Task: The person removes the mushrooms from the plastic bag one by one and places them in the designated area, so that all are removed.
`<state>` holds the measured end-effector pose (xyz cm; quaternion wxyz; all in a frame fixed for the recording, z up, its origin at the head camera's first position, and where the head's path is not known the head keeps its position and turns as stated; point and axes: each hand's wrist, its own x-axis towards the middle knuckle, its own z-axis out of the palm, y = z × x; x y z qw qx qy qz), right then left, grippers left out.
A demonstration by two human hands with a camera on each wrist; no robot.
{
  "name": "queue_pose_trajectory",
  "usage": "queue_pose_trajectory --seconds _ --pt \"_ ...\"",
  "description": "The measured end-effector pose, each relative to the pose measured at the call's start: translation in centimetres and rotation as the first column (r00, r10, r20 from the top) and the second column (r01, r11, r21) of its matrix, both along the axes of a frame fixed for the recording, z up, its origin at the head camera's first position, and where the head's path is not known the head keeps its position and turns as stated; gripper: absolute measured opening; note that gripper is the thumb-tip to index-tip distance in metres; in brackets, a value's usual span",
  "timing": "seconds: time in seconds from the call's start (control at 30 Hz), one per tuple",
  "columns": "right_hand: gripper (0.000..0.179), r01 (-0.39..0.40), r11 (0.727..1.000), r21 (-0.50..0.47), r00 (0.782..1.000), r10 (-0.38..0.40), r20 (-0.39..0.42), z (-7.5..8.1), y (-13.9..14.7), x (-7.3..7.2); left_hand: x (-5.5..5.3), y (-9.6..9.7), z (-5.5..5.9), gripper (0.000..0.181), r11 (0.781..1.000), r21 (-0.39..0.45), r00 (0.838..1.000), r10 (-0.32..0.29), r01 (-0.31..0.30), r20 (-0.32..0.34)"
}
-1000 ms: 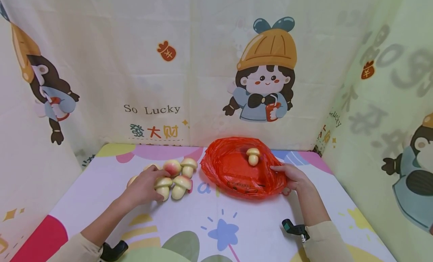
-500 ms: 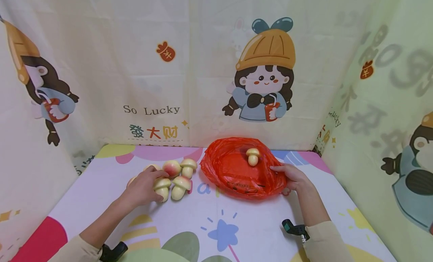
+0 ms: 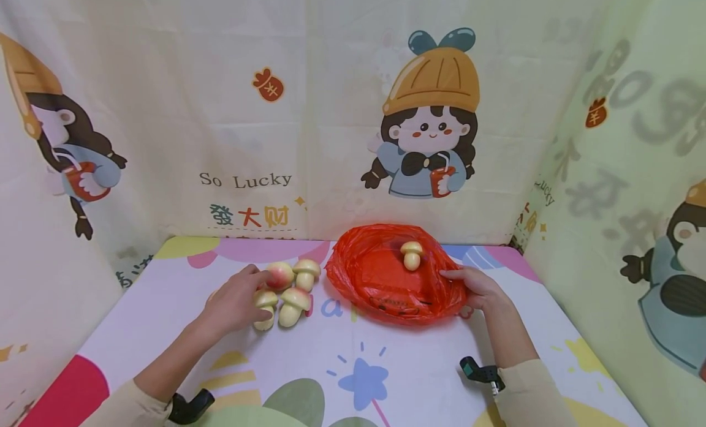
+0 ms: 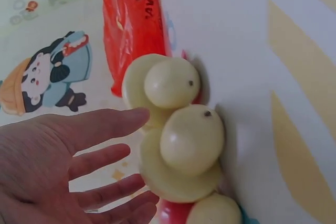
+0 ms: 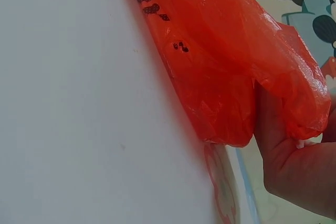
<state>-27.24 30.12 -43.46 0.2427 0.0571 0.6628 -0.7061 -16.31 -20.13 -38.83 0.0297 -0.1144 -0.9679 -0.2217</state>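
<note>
On the table at the left lies a group of cream toy mushrooms, some flushed pink. My left hand (image 3: 234,301) is at the left side of this group, its fingers extended and spread in the left wrist view. Its thumb reaches beside the near mushroom (image 4: 191,140), and another mushroom (image 4: 172,83) sits just past the thumb tip. A pink-capped mushroom (image 3: 294,306) and one behind it (image 3: 306,274) stand to the right. My right hand (image 3: 480,287) pinches the rim of a red plastic bag (image 3: 380,292), thumb inside. One mushroom (image 3: 412,255) lies in the bag.
A patterned cloth (image 3: 309,359) covers the table. Printed curtains (image 3: 331,108) close off the back and both sides, the back one right behind the bag. Each wrist carries a small black camera, such as the right one (image 3: 478,372).
My left hand has shifted slightly and its fingers now cover the mushroom that showed behind them. My right hand and the bag have stayed in place.
</note>
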Motion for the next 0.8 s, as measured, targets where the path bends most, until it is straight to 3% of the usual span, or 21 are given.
queue_pose_trajectory --seconds 0.2,0.47,0.67,0.8 --pt "0.049 0.008 0.999 0.035 1.0 -0.008 0.004 0.0 0.0 -0.1 -0.6 1.2 0.4 0.049 0.997 0.046 0.998 -0.056 0.057 -0.034" --pt "0.052 0.031 0.999 0.04 0.999 -0.031 0.017 0.1 0.0 -0.1 -2.2 3.9 1.1 0.051 0.989 0.086 0.992 -0.122 0.119 0.038" --pt "0.056 0.039 0.998 0.04 0.999 -0.04 0.027 0.2 -0.2 -0.1 -3.7 7.0 2.0 0.048 0.972 0.123 0.976 -0.207 0.198 0.064" --pt "0.057 0.043 0.999 0.03 0.999 -0.044 0.024 0.4 -0.3 -0.2 -4.8 8.9 2.6 0.047 0.953 0.132 0.956 -0.283 0.273 0.07"
